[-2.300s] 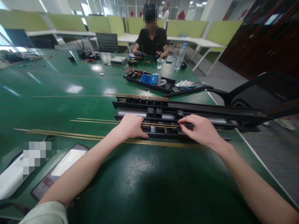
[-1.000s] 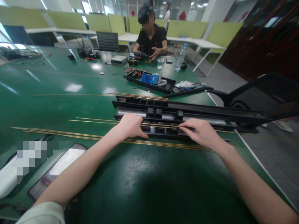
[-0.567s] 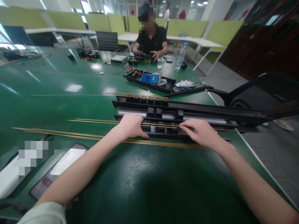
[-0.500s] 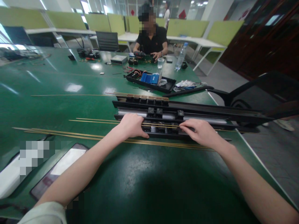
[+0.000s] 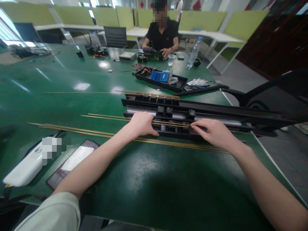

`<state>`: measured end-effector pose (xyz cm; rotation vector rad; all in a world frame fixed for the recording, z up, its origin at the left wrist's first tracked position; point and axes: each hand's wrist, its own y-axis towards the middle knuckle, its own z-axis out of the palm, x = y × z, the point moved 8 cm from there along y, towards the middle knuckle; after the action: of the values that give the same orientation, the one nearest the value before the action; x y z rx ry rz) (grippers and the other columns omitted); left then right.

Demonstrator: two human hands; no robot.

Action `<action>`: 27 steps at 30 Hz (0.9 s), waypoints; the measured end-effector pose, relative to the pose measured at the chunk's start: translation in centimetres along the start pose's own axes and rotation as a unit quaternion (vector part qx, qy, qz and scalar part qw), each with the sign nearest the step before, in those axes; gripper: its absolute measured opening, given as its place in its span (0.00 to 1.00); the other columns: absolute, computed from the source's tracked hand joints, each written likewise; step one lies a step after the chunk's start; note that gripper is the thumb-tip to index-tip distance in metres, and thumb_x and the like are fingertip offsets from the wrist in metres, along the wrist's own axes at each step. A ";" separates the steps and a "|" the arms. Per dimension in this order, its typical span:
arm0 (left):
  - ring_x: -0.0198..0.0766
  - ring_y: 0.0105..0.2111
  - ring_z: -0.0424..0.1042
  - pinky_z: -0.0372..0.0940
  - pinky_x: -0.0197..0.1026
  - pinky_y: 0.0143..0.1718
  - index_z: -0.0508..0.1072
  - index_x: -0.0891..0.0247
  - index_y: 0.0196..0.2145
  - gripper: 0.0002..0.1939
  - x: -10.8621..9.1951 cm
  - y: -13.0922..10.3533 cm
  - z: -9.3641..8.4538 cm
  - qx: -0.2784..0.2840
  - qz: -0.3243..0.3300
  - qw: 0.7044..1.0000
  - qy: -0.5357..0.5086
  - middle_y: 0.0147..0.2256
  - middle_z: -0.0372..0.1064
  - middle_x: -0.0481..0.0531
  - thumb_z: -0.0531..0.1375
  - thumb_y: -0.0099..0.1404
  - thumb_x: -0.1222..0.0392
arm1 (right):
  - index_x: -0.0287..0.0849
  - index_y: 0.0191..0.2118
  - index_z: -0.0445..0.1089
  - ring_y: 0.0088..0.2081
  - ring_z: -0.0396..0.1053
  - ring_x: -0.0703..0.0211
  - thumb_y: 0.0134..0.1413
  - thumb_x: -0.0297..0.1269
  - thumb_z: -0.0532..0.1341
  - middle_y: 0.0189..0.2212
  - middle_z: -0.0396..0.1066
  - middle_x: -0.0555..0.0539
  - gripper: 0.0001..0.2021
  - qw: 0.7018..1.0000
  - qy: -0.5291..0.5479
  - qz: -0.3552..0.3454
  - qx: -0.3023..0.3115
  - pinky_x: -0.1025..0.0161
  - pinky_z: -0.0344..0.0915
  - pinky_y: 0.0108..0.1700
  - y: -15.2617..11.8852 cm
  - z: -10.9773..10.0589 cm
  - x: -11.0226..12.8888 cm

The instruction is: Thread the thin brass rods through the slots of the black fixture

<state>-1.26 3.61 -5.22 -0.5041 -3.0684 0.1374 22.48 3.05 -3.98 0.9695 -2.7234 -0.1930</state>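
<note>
My left hand is wrapped over the left part of the nearest black channel rail, its thumb along the near side. Two thin brass-coloured rods run lengthwise above this rail, passing by the left hand. At their right end, my right hand pinches a rod tip between thumb and fingertips; whether it holds one or both I cannot tell. Small dark blocks sit inside the channel under the rods. Behind it, more black blocks stand on a rail with a pale strip.
More thin rods lie in front of the rail. A phone and a white device are at the left. Beyond the rails are a black tray of tools, gloves, a bottle and a seated person holding a drill.
The camera view has shifted, so the whole scene sits slightly further right and higher. Both hands keep nearly the same place on the rail and rods.
</note>
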 end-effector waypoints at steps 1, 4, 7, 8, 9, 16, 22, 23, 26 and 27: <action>0.56 0.41 0.76 0.68 0.48 0.40 0.77 0.65 0.43 0.40 0.0 0.0 0.0 -0.001 0.000 1.000 -0.003 0.40 0.78 0.63 0.63 0.46 0.27 | 0.44 0.42 0.77 0.41 0.76 0.49 0.65 0.41 0.53 0.40 0.80 0.46 0.15 1.000 -0.002 0.002 0.003 0.55 0.70 0.42 0.0 0.1 0.0; 0.55 0.42 0.76 0.68 0.47 0.42 0.77 0.64 0.43 0.40 0.0 -0.1 0.1 0.000 -0.003 1.000 -0.007 0.41 0.78 0.62 0.63 0.46 0.27 | 0.44 0.42 0.77 0.41 0.76 0.49 0.65 0.42 0.53 0.40 0.80 0.45 0.15 1.000 -0.004 0.005 0.008 0.55 0.69 0.42 0.0 0.2 0.0; 0.55 0.42 0.76 0.68 0.47 0.42 0.77 0.65 0.43 0.39 0.0 -0.3 0.0 -0.001 -0.004 1.000 -0.006 0.41 0.78 0.63 0.63 0.46 0.27 | 0.44 0.42 0.77 0.41 0.76 0.49 0.65 0.42 0.54 0.40 0.80 0.46 0.15 1.000 -0.001 0.005 0.006 0.55 0.69 0.42 -0.1 0.2 0.0; 0.56 0.42 0.76 0.68 0.48 0.41 0.77 0.65 0.43 0.40 -0.1 -0.4 0.0 -0.003 -0.002 1.000 -0.006 0.41 0.78 0.63 0.63 0.46 0.27 | 0.44 0.42 0.77 0.41 0.76 0.49 0.65 0.42 0.54 0.40 0.80 0.46 0.15 1.000 0.000 0.004 0.005 0.55 0.69 0.42 -0.1 0.2 0.0; 0.57 0.42 0.77 0.68 0.48 0.41 0.77 0.66 0.43 0.40 -0.1 -0.4 0.0 -0.004 0.000 1.000 -0.005 0.41 0.78 0.64 0.63 0.46 0.28 | 0.44 0.42 0.77 0.41 0.76 0.49 0.65 0.42 0.54 0.40 0.80 0.46 0.15 1.000 0.001 0.002 0.004 0.55 0.70 0.42 -0.1 0.2 0.0; 0.54 0.43 0.76 0.68 0.46 0.42 0.76 0.64 0.45 0.40 -0.2 -0.5 0.1 0.000 -0.005 1.000 0.000 0.43 0.78 0.62 0.63 0.46 0.27 | 0.46 0.42 0.78 0.39 0.77 0.51 0.65 0.42 0.54 0.39 0.80 0.47 0.15 1.000 0.002 -0.005 -0.001 0.57 0.70 0.40 -0.2 -0.1 0.2; 0.55 0.42 0.76 0.68 0.46 0.41 0.76 0.64 0.44 0.41 -0.2 -0.5 0.0 -0.003 0.001 1.000 0.005 0.41 0.78 0.62 0.62 0.46 0.26 | 0.46 0.42 0.79 0.39 0.77 0.51 0.64 0.42 0.55 0.38 0.81 0.47 0.15 1.000 0.000 0.001 0.000 0.57 0.70 0.40 -0.4 -0.4 -0.3; 0.54 0.42 0.76 0.68 0.46 0.41 0.76 0.64 0.44 0.41 -0.2 -0.4 0.0 -0.003 -0.002 1.000 0.005 0.41 0.78 0.62 0.62 0.46 0.26 | 0.46 0.42 0.79 0.39 0.77 0.51 0.64 0.43 0.55 0.38 0.81 0.47 0.15 1.000 -0.004 0.003 0.002 0.57 0.70 0.40 -0.4 -0.5 -0.4; 0.54 0.42 0.77 0.68 0.46 0.41 0.76 0.63 0.44 0.40 -0.2 -0.4 0.0 -0.001 -0.003 1.000 0.001 0.41 0.78 0.62 0.62 0.46 0.26 | 0.46 0.41 0.79 0.38 0.77 0.51 0.64 0.43 0.56 0.37 0.81 0.47 0.14 1.000 -0.017 0.010 0.008 0.57 0.69 0.38 -0.6 -0.6 -0.8; 0.54 0.41 0.77 0.68 0.46 0.41 0.76 0.63 0.44 0.40 -0.2 -0.4 0.0 -0.002 -0.001 1.000 0.000 0.41 0.78 0.62 0.62 0.46 0.26 | 0.46 0.41 0.79 0.38 0.77 0.51 0.63 0.43 0.56 0.37 0.81 0.47 0.14 1.000 -0.021 0.010 0.007 0.57 0.69 0.38 -0.6 -0.8 -0.8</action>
<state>-1.20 3.16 -5.22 -0.5008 -3.0688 0.1314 23.69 3.06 -3.53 0.9509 -2.7749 -0.1934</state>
